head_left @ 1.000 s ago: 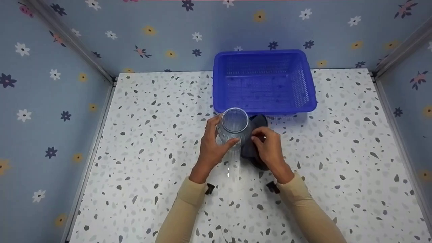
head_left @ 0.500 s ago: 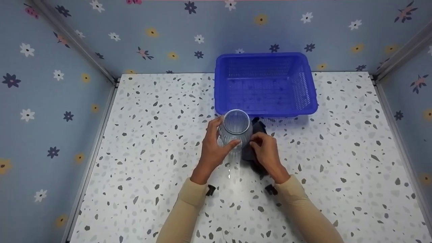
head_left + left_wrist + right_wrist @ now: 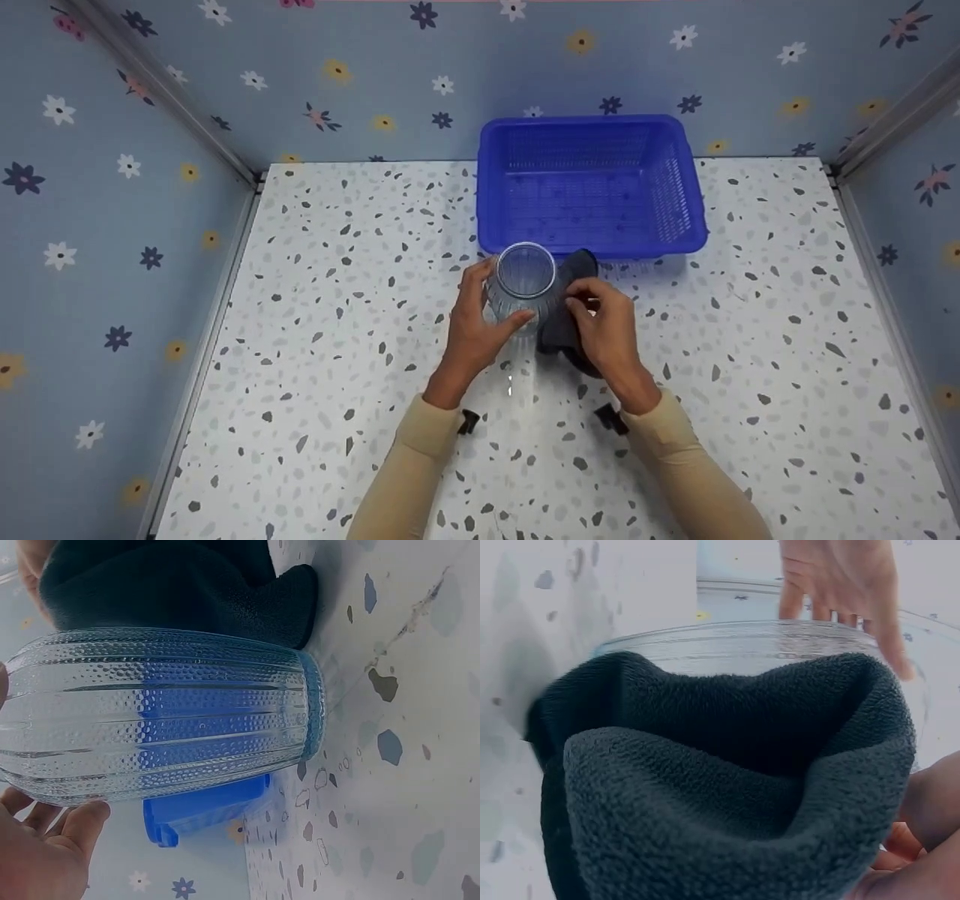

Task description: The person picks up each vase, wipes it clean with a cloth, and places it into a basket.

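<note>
Glass vase (image 3: 523, 289): clear glass, glossy, ribbed with fine beaded dimples. Cloth (image 3: 564, 315): dark grey fleece, matt, fuzzy nap. Basket (image 3: 590, 182): blue plastic, perforated mesh walls, slight sheen. Tabletop (image 3: 337, 315): smooth white terrazzo-look surface with grey specks, faintly reflective. Sleeves (image 3: 679, 457): beige matt knit fabric.

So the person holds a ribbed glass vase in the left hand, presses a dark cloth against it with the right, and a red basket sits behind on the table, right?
Nearly. The basket is blue, not red; the head view shows it plainly. The rest holds: the left hand holds the ribbed glass vase, the right hand presses the dark cloth against it, and the basket sits behind them on the table.
</note>
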Available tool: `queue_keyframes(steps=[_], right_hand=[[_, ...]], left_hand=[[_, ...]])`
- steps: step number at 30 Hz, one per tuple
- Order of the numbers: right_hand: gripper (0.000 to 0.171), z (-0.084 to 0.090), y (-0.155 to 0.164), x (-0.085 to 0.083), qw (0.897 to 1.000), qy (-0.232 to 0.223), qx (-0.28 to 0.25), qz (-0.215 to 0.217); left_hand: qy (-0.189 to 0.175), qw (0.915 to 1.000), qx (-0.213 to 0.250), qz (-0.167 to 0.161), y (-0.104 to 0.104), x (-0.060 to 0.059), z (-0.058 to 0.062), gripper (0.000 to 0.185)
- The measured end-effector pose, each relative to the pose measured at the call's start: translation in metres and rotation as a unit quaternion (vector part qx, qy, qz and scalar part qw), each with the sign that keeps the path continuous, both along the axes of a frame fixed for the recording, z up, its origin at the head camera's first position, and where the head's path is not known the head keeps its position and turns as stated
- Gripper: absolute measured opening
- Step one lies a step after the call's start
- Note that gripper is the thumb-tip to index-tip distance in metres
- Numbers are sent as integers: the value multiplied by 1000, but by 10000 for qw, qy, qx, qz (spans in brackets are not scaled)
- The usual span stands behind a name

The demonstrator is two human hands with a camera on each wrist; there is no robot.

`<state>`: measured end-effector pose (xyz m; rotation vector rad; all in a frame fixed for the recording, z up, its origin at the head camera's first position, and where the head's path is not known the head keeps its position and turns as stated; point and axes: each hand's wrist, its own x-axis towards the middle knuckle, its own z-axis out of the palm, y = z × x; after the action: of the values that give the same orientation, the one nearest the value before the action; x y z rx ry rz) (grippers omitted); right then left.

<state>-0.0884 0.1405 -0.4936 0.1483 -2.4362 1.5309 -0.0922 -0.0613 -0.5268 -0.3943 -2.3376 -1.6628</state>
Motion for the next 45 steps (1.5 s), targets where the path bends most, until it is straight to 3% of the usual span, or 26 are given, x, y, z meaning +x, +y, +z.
queue_keyframes(steps=[13, 29, 36, 45], right_hand=[[7, 25, -6, -1, 9973, 723, 144, 57], [11, 30, -1, -2, 9983, 414, 344, 234], [13, 22, 2, -2, 9993, 236, 27, 277], [16, -6, 4, -3, 9992, -157, -278, 245]], left_hand=[[-106, 9999, 42, -4, 2, -1, -1, 81], [-63, 9999, 95, -67, 3, -2, -1, 81], [-66, 9999, 94, -45, 3, -2, -1, 82], [-95, 9998, 184, -21, 1, -1, -1, 81]])
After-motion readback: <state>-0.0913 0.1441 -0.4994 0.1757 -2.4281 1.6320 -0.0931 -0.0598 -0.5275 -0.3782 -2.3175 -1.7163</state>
